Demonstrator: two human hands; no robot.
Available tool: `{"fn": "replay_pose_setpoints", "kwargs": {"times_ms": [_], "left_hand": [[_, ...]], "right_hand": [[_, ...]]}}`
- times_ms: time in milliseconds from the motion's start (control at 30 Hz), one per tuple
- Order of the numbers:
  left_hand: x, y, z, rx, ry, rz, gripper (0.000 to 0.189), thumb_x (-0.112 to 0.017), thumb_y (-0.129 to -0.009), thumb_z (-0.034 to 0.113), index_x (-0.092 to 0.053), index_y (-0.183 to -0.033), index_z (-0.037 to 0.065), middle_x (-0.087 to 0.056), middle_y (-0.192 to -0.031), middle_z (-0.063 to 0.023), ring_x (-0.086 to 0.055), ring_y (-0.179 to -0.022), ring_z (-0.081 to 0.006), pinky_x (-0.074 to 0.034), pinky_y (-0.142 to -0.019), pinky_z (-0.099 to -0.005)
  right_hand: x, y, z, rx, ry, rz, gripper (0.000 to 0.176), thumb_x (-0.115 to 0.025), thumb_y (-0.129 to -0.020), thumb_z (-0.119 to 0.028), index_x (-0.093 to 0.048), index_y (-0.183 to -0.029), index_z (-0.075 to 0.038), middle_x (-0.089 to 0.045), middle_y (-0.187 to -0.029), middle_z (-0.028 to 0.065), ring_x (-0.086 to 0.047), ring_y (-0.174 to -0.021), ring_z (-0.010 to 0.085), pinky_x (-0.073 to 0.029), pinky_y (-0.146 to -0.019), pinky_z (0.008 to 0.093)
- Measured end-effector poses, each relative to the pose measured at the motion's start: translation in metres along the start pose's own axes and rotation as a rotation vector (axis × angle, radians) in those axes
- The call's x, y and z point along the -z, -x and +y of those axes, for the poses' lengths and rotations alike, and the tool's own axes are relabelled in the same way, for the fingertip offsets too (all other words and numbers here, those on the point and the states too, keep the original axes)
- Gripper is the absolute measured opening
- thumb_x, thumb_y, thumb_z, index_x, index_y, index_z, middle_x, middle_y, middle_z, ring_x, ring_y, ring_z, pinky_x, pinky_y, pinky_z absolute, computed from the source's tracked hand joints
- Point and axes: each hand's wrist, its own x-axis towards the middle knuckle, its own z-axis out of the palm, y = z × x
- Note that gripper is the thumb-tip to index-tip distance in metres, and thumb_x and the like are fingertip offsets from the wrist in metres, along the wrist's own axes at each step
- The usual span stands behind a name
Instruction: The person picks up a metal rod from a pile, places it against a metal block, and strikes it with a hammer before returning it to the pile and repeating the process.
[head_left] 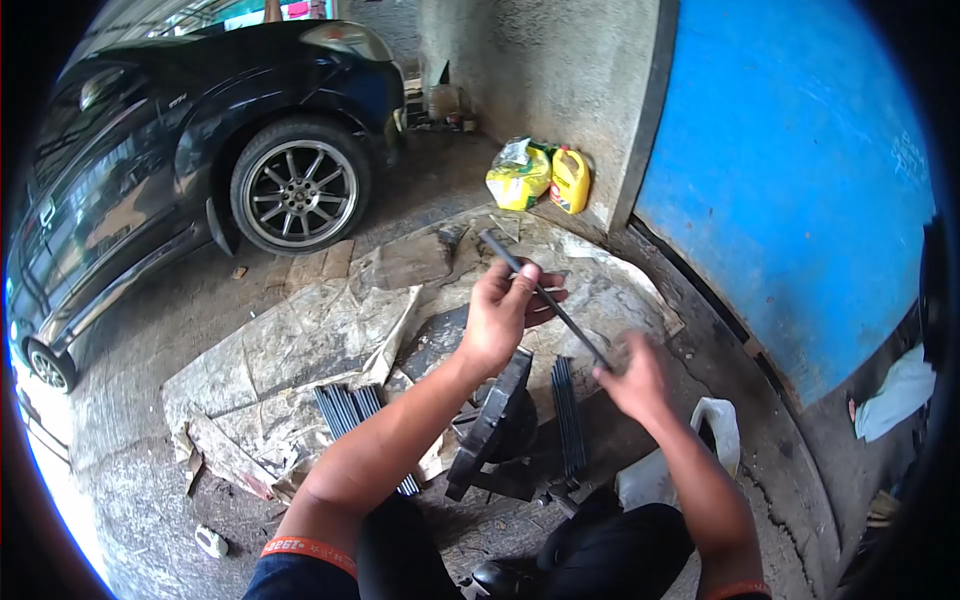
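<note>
Holds a thin dark rod (570,320) aslant in front of the body, with the left hand (497,318) closed on it near the upper end, thumb and fingers together around it. Meets the lower end with the right hand (640,380), thumb close against it; cannot tell whether clamped or merely touching, given the blur there.

Below the left fingers, at a slant: a heavy dark metal block (492,425). Below and left of the right fingers: one bundle of similar rods (567,415). Left of the block, under the left forearm: another bundle (345,408), on a worn ground sheet (290,340).

Could lose the rod through too light a left hold so near one end, especially under a push or twist from the right. Might then drop onto the block or scatter the nearer bundle. Could also knock the block by lowering the rod carelessly, or scrape the right fingers on a rough end.

Hard to make out: right fingertips and the rod's very tip, both smeared by motion. Hidden: part of the left bundle, behind the forearm; lower parts of the block's mount, in shadow near the knees. Too small to tell: any thread or finish on the rod.
</note>
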Motion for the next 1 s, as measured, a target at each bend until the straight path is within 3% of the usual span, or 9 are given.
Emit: {"fn": "replay_pose_setpoints", "kwargs": {"times_ms": [33,100,167,200,233,300,367,533,1000], "left_hand": [[0.004,0.008,0.003,-0.054,0.061,0.096,0.019,-0.045,-0.100,0.023,-0.046,-0.104,0.005,-0.063,-0.106,-0.0172,-0.064,-0.100,-0.0318,-0.054,-0.085,-0.0447],[0.017,0.020,0.007,-0.083,0.243,0.252,0.020,-0.047,-0.099,0.025,-0.046,-0.101,0.005,-0.062,-0.106,-0.0166,-0.065,-0.098,-0.0325,-0.055,-0.084,-0.0446],[0.033,0.027,0.001,-0.055,0.339,0.310,0.022,-0.047,-0.099,0.027,-0.047,-0.099,0.005,-0.062,-0.106,-0.0162,-0.065,-0.098,-0.0316,-0.055,-0.085,-0.0437],[0.040,0.032,0.001,-0.061,0.347,0.329,0.022,-0.047,-0.099,0.027,-0.047,-0.099,0.005,-0.062,-0.106,-0.0162,-0.065,-0.098,-0.0316,-0.055,-0.085,-0.0437],[0.042,0.035,0.002,-0.028,0.330,0.321,0.023,-0.047,-0.099,0.028,-0.048,-0.099,0.005,-0.062,-0.106,-0.0160,-0.065,-0.099,-0.0312,-0.055,-0.085,-0.0430],[0.041,0.039,0.004,-0.003,0.318,0.306,0.024,-0.046,-0.099,0.029,-0.048,-0.098,0.005,-0.063,-0.106,-0.0158,-0.064,-0.100,-0.0309,-0.055,-0.086,-0.0424],[0.035,0.043,0.005,-0.006,0.305,0.205,0.026,-0.045,-0.099,0.029,-0.049,-0.102,0.003,-0.062,-0.107,-0.0165,-0.063,-0.102,-0.0302,-0.055,-0.085,-0.0399],[0.038,0.047,0.046,-0.011,0.626,0.037,0.098,-0.026,-0.082,0.079,-0.033,-0.137,-0.001,-0.043,-0.137,-0.0225,-0.038,-0.131,-0.0354,-0.023,-0.113,-0.0451],[0.051,0.054,0.081,-0.143,0.822,-0.112,0.099,-0.027,-0.080,0.081,-0.029,-0.141,0.004,-0.036,-0.144,-0.0184,-0.036,-0.133,-0.0345,-0.029,-0.111,-0.0429]], "right_hand": [[0.007,-0.005,-0.014,0.133,0.173,0.330,0.025,-0.073,-0.077,-0.018,-0.058,-0.090,-0.003,-0.063,-0.079,0.0153,-0.061,-0.072,0.0377,-0.048,-0.067,0.0412],[0.007,-0.004,-0.026,0.028,0.020,0.235,0.031,-0.074,-0.078,-0.026,-0.058,-0.092,-0.005,-0.064,-0.082,0.0119,-0.062,-0.071,0.0332,-0.049,-0.065,0.0403],[0.013,0.011,-0.061,-0.642,-0.731,-0.445,0.031,-0.071,-0.084,-0.029,-0.057,-0.100,-0.006,-0.065,-0.089,0.0088,-0.063,-0.080,0.0251,-0.050,-0.069,0.0381],[0.008,0.021,-0.070,-0.659,-0.933,-0.521,0.035,-0.064,-0.089,-0.035,-0.056,-0.111,-0.009,-0.065,-0.097,0.0066,-0.062,-0.090,0.0194,-0.049,-0.076,0.0352],[0.005,0.022,-0.075,-0.658,-0.921,-0.529,0.035,-0.064,-0.089,-0.035,-0.056,-0.111,-0.009,-0.065,-0.097,0.0066,-0.062,-0.090,0.0194,-0.049,-0.076,0.0352],[0.000,0.021,-0.079,-0.725,-1.697,-0.317,0.040,-0.058,-0.092,-0.039,-0.052,-0.121,-0.012,-0.064,-0.106,0.0084,-0.062,-0.094,0.0217,-0.049,-0.081,0.0352],[-0.003,0.014,-0.061,-0.673,-1.872,-0.290,0.034,-0.051,-0.096,-0.035,-0.051,-0.122,-0.014,-0.063,-0.112,0.0092,-0.061,-0.102,0.0231,-0.049,-0.088,0.0383],[-0.002,0.006,-0.047,-0.528,-1.841,-0.230,0.024,-0.052,-0.096,-0.029,-0.061,-0.108,-0.011,-0.067,-0.104,0.0075,-0.064,-0.098,0.0188,-0.051,-0.085,0.0356],[0.007,0.020,-0.049,-0.378,-1.789,-0.357,0.023,-0.054,-0.088,-0.018,-0.055,-0.110,-0.013,-0.063,-0.094,0.0076,-0.061,-0.089,0.0238,-0.048,-0.083,0.0437]]}}
